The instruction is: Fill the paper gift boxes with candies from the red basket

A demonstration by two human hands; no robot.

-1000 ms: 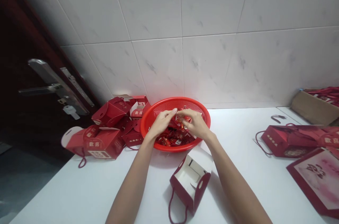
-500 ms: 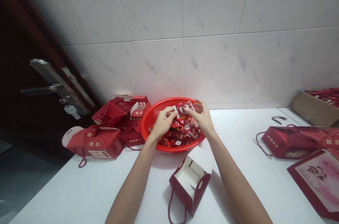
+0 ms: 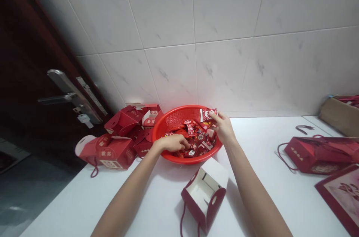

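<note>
Right hand (image 3: 224, 128) pinches a red-and-white printed packet (image 3: 206, 115), left hand (image 3: 174, 142) inside the round red plastic basket (image 3: 179, 160)!

The basket (image 3: 174, 118) is shiny plastic, the wrappers (image 3: 190, 128) slick and shiny. The open box (image 3: 196, 207) is smooth card. The door handle (image 3: 56, 99) is metal, the wall tiles (image 3: 224, 72) glossy.

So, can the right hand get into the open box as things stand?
Likely yes: the open box sits on the near side of the red basket, and nothing covers its mouth. The right hand does hold a packet, though, so it isn't free.
</note>
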